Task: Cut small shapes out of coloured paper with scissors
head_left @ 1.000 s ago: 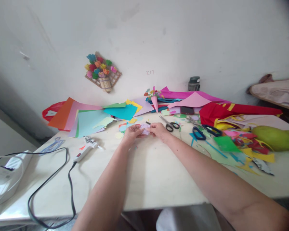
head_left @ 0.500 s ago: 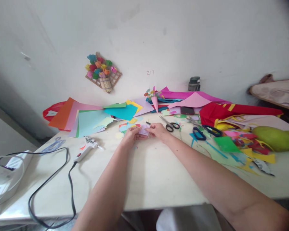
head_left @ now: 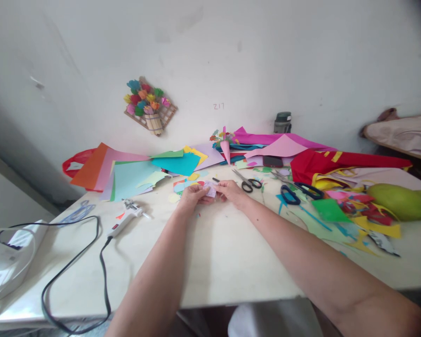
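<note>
Between both hands is a small piece of lilac paper (head_left: 210, 189), held just above the table. My left hand (head_left: 193, 195) pinches its left side, with the thumb on top and the fingers underneath. On the other side, my right hand (head_left: 230, 191) grips the paper's right edge between thumb and fingertips. Several coloured paper cutouts (head_left: 182, 186) lie just behind my left hand. A small dark stick-like item (head_left: 215, 179) shows behind the paper. Black-handled scissors (head_left: 248, 182) rest right of my right hand.
A hot glue gun (head_left: 126, 217) with a trailing black cord lies left, near a white power strip (head_left: 17, 252). Coloured sheets (head_left: 133, 175) line the back. Blue-handled scissors (head_left: 296, 191) and paper scraps (head_left: 365, 206) sit right. A pink paper cone with flowers (head_left: 225, 150) stands by the wall.
My left thumb has moved right, farther over the lilac paper, and the paper is turned slightly. Everything else on the table stays as it was.
</note>
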Available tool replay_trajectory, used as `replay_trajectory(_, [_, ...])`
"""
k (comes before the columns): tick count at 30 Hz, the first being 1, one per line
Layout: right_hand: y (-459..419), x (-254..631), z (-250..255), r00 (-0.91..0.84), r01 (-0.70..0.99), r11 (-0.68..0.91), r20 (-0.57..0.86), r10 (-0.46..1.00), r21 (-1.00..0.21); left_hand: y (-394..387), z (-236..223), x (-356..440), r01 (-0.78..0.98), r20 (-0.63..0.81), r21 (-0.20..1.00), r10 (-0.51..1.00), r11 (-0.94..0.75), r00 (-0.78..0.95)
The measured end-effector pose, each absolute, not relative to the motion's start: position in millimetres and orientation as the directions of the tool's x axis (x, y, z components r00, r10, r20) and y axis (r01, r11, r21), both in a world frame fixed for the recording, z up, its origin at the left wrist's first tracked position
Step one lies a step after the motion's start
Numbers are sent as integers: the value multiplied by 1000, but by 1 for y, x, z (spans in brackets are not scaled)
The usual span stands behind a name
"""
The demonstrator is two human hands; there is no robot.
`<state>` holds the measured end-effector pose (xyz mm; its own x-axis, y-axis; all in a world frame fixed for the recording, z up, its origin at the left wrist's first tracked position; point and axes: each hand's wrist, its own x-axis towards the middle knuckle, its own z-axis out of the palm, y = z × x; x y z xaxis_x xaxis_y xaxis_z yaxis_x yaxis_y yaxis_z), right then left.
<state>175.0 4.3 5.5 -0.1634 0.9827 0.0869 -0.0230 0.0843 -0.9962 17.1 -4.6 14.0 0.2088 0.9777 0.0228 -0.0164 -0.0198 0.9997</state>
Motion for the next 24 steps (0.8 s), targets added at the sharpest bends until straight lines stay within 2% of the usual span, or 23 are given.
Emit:
replay_trajectory(13, [2,174,10,-60,44,83,80,995,-996,-5,15,18,17,12,1000,984,-15,180])
replay_trajectory(24, [2,175,9,-77,24,94,92,993,-995,-6,15,19,14,16,1000,983,-19,182])
